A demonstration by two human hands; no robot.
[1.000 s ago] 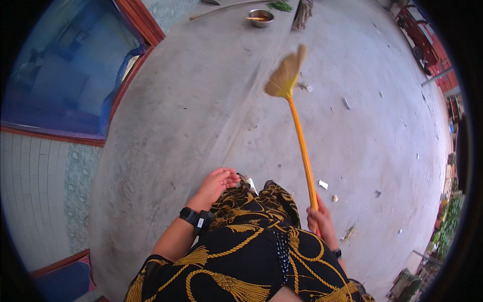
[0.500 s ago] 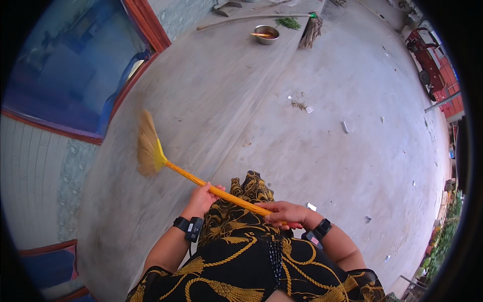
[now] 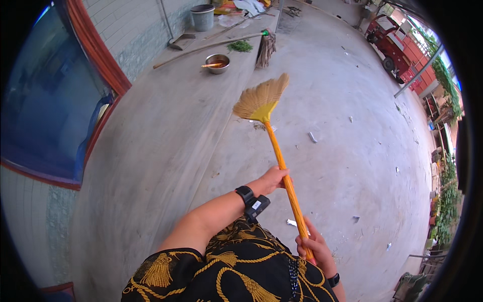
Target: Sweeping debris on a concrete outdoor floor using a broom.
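The left hand (image 3: 274,179) is curled around the orange stick of a broom (image 3: 282,168), about halfway up it. A black watch (image 3: 251,200) sits on that wrist. The right hand (image 3: 314,246) is lower down, near the person's body, and its fingers are wrapped tight around the bottom end of the same stick. So both hands hold the broom. The stick goes up and away from the person, and leans a little to the left. At its far end is the yellow, fan-shaped brush (image 3: 261,98), out over the grey concrete floor (image 3: 151,151). You cannot tell if the brush touches the floor. Small bits of litter (image 3: 312,137) lie on the floor to the right of the brush, and one white scrap (image 3: 291,222) lies between the two hands. Farther off, by the wall, there is a metal bowl (image 3: 218,63), a long pole (image 3: 209,46) lying flat, a second dark broom (image 3: 265,49) and a grey bucket (image 3: 203,17). On the left is a big blue window with a red frame (image 3: 98,60). A red cart (image 3: 390,43) stands far away on the right.
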